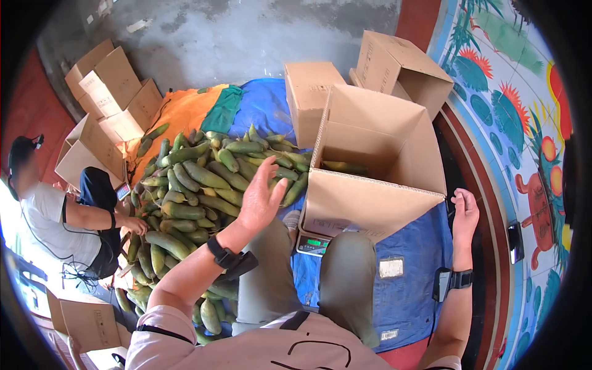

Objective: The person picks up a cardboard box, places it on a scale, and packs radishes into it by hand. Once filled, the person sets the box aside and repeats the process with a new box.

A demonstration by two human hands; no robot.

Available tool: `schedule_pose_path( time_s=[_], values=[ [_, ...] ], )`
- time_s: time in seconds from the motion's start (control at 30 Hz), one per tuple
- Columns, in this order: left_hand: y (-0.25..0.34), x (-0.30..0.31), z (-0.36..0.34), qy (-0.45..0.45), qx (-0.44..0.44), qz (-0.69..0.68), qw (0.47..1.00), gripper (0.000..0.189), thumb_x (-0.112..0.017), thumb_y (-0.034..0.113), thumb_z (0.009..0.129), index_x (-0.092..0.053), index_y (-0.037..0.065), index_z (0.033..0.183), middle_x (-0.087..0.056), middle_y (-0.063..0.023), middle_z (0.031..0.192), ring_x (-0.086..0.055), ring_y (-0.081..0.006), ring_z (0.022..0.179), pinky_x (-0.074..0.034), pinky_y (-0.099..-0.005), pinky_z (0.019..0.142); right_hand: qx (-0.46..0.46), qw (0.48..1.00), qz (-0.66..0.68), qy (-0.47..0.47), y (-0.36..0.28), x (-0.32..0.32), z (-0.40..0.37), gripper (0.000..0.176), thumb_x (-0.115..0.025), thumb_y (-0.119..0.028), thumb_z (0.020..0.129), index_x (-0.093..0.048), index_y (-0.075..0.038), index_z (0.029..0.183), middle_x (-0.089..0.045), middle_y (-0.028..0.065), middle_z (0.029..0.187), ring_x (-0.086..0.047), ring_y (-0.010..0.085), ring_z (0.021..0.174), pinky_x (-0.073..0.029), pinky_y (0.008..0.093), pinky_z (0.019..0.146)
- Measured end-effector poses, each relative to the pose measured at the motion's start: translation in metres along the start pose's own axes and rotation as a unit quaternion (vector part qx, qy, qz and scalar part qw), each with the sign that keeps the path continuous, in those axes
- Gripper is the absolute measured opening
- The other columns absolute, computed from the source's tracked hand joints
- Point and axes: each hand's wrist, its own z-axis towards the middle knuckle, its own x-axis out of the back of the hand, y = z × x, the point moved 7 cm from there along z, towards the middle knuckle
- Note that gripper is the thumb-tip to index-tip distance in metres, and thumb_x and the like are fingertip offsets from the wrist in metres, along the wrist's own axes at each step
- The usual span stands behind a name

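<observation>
on a blue sheet (pixel 407 302) just beyond the knees (pixel 348 256), a tall open box (pixel 373 203) seems to be stood on a small scale (pixel 313 245), most of which is hidden. inside the box, a green vegetable (pixel 345 167) can be made out; the rest of the bottom is blocked from view by the near wall. by the left hand (pixel 259 196), nothing is seen to be held: its fingers are spread above the edge of the vegetable pile (pixel 197 179), near the box. the right hand (pixel 465 213) is held near the box's right corner with its fingers curled; whether anything is gripped, or the cardboard touched, cannot be told.

the box could be tipped or slid off the scale if it were bumped by a knee or pushed at one corner. the reading could be thrown off if the cardboard were leaned on. bruising could be caused by a drop into so deep a box. vegetables could be set rolling if the pile's loose edge were brushed, or if its left side were stirred by another person's hand (pixel 137 226), which is placed there.
</observation>
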Motion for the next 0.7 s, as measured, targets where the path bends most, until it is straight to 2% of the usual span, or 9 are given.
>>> schedule_pose_path(
  time_s=[0.17,0.27,0.37,0.43,0.5,0.57,0.63,0.67,0.7],
  values=[
    [0.003,-0.009,0.033,0.006,-0.015,0.010,1.000,0.048,-0.055,0.025,0.098,-0.038,0.003,0.137,-0.064,-0.0192,0.109,-0.063,-0.0264,0.099,-0.048,-0.0359,0.086,-0.059,0.996,0.064,-0.035,-0.001,-0.022,0.032,0.025,-0.056,-0.022,0.097,-0.064,-0.001,0.109,-0.065,0.0060,0.094,-0.062,0.0137,0.083,-0.048,0.0260,0.075],
    [0.017,-0.010,0.052,-0.005,-0.021,0.035,0.999,0.045,-0.055,0.027,0.098,-0.043,0.002,0.134,-0.066,-0.0183,0.101,-0.064,-0.0265,0.091,-0.049,-0.0354,0.083,-0.116,0.988,0.058,-0.080,0.007,-0.035,0.050,0.030,-0.055,-0.026,0.096,-0.063,-0.002,0.111,-0.067,0.0070,0.097,-0.063,0.0138,0.083,-0.047,0.0259,0.072],
    [0.022,-0.016,0.070,-0.026,0.006,0.017,0.999,0.040,-0.054,0.028,0.098,-0.050,0.001,0.128,-0.067,-0.0178,0.095,-0.064,-0.0256,0.086,-0.049,-0.0356,0.080,-0.150,0.977,0.082,-0.126,0.023,-0.052,0.065,0.031,-0.056,-0.028,0.094,-0.066,0.000,0.105,-0.067,0.0078,0.088,-0.063,0.0148,0.080,-0.048,0.0286,0.069],
    [0.012,-0.019,0.083,-0.028,-0.004,0.058,0.998,0.039,-0.053,0.029,0.098,-0.053,0.000,0.125,-0.067,-0.0159,0.094,-0.064,-0.0225,0.086,-0.050,-0.0339,0.078,-0.093,0.988,-0.018,-0.122,0.023,-0.059,0.077,0.034,-0.058,-0.029,0.093,-0.068,0.003,0.099,-0.068,0.0120,0.084,-0.064,0.0190,0.078,-0.049,0.0322,0.070],
    [-0.002,-0.026,0.095,-0.049,0.041,0.039,0.997,0.039,-0.052,0.031,0.099,-0.055,-0.001,0.122,-0.066,-0.0133,0.094,-0.064,-0.0189,0.086,-0.052,-0.0311,0.075,-0.062,0.987,-0.057,-0.133,0.020,-0.068,0.084,0.036,-0.060,-0.030,0.090,-0.068,0.005,0.096,-0.069,0.0166,0.083,-0.066,0.0235,0.078,-0.049,0.0349,0.073],
    [-0.007,-0.032,0.106,-0.054,0.016,0.037,0.998,0.041,-0.053,0.032,0.098,-0.056,-0.002,0.120,-0.065,-0.0115,0.094,-0.064,-0.0173,0.083,-0.053,-0.0291,0.072,-0.093,0.981,-0.047,-0.163,0.027,-0.077,0.088,0.037,-0.062,-0.030,0.089,-0.068,0.005,0.097,-0.069,0.0202,0.084,-0.067,0.0261,0.080,-0.049,0.0358,0.074],
    [-0.007,-0.040,0.115,-0.088,0.057,0.036,0.994,0.040,-0.053,0.033,0.098,-0.058,-0.003,0.117,-0.065,-0.0102,0.092,-0.064,-0.0161,0.079,-0.053,-0.0287,0.069,-0.096,0.979,-0.057,-0.168,0.024,-0.081,0.094,0.039,-0.062,-0.033,0.087,-0.068,0.005,0.094,-0.069,0.0207,0.084,-0.067,0.0274,0.079,-0.049,0.0367,0.073],
    [-0.001,-0.041,0.118,-0.083,0.052,0.059,0.993,0.042,-0.051,0.037,0.098,-0.062,-0.003,0.107,-0.065,-0.0150,0.085,-0.065,-0.0230,0.075,-0.052,-0.0331,0.069,-0.095,0.969,-0.109,-0.199,0.029,-0.087,0.098,0.041,-0.063,-0.036,0.086,-0.068,0.005,0.092,-0.069,0.0206,0.084,-0.067,0.0279,0.079,-0.050,0.0372,0.074],
    [0.008,-0.043,0.121,-0.092,0.049,0.057,0.993,0.042,-0.051,0.037,0.098,-0.062,-0.003,0.107,-0.065,-0.0150,0.085,-0.065,-0.0230,0.075,-0.052,-0.0331,0.069,-0.095,0.955,-0.161,-0.229,0.033,-0.092,0.102,0.043,-0.064,-0.038,0.085,-0.067,0.005,0.090,-0.069,0.0205,0.085,-0.067,0.0284,0.078,-0.050,0.0376,0.074]
  ],
)
